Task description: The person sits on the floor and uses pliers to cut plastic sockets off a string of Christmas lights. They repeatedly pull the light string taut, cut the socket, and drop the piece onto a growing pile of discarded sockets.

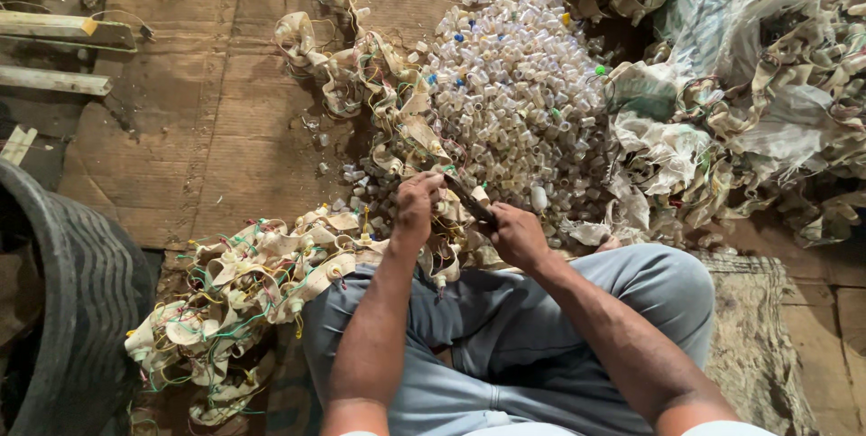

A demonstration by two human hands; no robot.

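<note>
**Hands working a wired strip beside a heap of small clear caps**

Grey-trousered knees [541,328] sat closest to the lens, person cross-legged on the ground, both forearms reaching forward over them. Landmark: the big heap of small clear plastic caps [519,102].

Left hand [417,206] was at the near edge of the heap, fingers curled shut, pinching a beige fabric strip with coloured wires [401,152] that ran up along the heap's left side. Grip looked tight, probably to keep the strip taut. Right hand [516,233] was just right of the left one, also at the heap's near edge, closed around a dark hand tool [469,200] whose tip pointed up-left toward the pinched strip. Tool type hard to tell, maybe cutters or pliers.

Near-left of the heap, beside the left knee, lay a pile of tangled strips and wires [244,301], within easy reach of the left arm. Right of the heap, a larger mound of crumpled strips and sacking [758,102]. Left of the heap, flattened cardboard [180,111] covered the floor; far left of that, a dark ribbed tyre [81,292]. A few blue and green caps were mixed into the heap.
</note>
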